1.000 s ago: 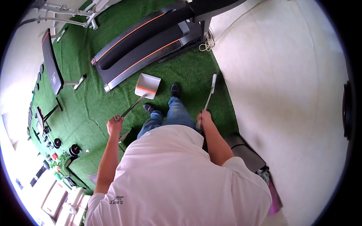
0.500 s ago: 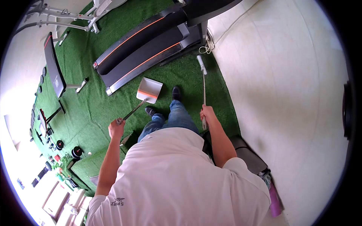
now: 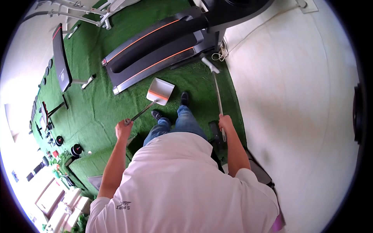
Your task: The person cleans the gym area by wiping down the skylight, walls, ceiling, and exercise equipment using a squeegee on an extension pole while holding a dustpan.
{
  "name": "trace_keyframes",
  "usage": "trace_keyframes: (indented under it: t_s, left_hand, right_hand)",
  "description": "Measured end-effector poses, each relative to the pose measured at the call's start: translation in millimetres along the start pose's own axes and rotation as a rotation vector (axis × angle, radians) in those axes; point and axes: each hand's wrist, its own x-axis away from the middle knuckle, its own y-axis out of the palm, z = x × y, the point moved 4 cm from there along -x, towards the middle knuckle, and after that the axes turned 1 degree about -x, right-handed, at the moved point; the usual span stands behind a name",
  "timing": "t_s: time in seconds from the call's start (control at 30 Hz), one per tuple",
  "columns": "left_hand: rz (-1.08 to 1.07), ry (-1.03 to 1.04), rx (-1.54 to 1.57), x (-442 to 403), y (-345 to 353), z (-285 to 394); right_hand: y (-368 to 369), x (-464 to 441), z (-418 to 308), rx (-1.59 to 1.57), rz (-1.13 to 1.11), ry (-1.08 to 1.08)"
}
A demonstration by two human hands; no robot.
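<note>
My left hand (image 3: 123,131) is wrapped round the upper end of a long metal handle. At the far end of that handle, a white dustpan (image 3: 166,88) with an orange comb strip rests on the green turf, just ahead of my shoes. My right hand (image 3: 226,123) grips the thin handle of a broom (image 3: 218,91), close to its top end. The broom's pale, narrow head (image 3: 210,65) is by the turf near the base of a treadmill (image 3: 155,48). Whether its bristles touch the turf, I cannot tell.
A coiled cable (image 3: 222,53) lies beside the treadmill, near the pale floor (image 3: 287,97) on the right. Left of the treadmill stands a black exercise bench (image 3: 62,60). Dumbbells (image 3: 76,150) sit at the lower left, and a white exercise machine (image 3: 105,15) stands at the top left.
My right hand has moved right and back toward my body, and the broom's head has turned. The dustpan has barely moved relative to the treadmill; the whole view has shifted slightly.
</note>
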Motion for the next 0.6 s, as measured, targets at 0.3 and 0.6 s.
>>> trace_keyframes:
  t_s: [0.3, 0.6]
  left_hand:
    - [0.008, -0.05, 0.011, 11, -3, -8]
    - [0.031, -0.133, -0.046, 9, -7, -39]
  right_hand:
    - [105, 14, -89, 0.036, -0.251, -0.024]
    - [85, 60, -77, 0.237, -0.464, -0.057]
